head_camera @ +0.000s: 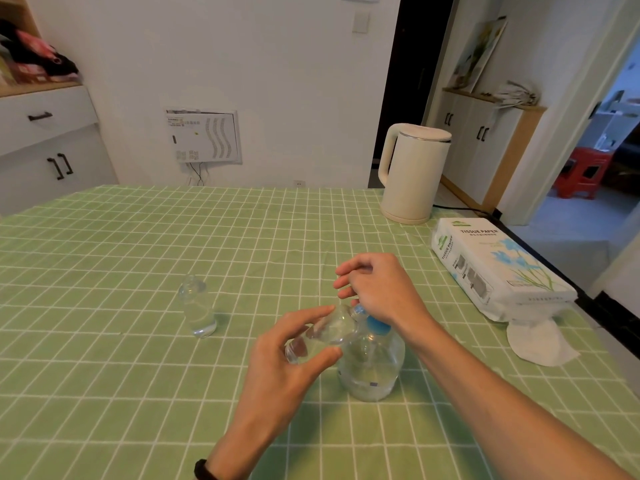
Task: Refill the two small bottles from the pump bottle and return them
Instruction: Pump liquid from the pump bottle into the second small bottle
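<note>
Slanting across the left hand (287, 368), the held small bottle (325, 332) has its long axis running from its base, nearer the camera and left of the pump bottle (372, 368), up to its mouth at the blue pump head (377, 325). Thumb and fingers pinch its body from both sides. The right hand (381, 292) rests on the pump head, fingers loosely bent, gripping nothing visible. A second small bottle (197, 306) stands upright well left of the pump bottle; kettle (412, 174) beyond it, tissue pack (495, 268) to its right.
</note>
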Tool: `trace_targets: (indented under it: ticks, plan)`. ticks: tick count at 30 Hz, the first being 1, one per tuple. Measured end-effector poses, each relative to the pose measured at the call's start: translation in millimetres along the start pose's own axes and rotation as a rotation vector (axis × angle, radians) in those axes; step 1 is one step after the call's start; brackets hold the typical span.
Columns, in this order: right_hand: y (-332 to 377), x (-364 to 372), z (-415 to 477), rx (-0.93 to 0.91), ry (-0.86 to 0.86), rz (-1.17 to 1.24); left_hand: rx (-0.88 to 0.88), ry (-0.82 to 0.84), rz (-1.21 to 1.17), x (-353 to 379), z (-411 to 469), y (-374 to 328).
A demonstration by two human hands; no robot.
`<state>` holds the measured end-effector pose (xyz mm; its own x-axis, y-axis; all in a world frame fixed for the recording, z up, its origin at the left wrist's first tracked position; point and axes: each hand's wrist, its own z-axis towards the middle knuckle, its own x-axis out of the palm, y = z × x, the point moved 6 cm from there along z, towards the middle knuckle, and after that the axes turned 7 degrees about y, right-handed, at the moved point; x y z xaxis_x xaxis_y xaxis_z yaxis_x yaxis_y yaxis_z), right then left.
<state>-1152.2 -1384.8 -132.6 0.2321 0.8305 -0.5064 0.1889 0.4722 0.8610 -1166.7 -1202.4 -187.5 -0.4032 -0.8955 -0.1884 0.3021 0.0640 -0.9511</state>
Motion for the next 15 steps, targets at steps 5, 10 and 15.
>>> trace_targets:
  ticks: [5,10,15]
  plan:
    - [0,-1,-1,-0.007,-0.014,-0.001,-0.004,0.000,0.009,0,0,-2]
    - [3,-2,-2,0.006,0.000,-0.027,0.000,-0.002,0.005,0,-2,-5]
    - [18,-5,0,-0.035,0.010,-0.124,0.018,0.003,0.017,-2,-1,-11]
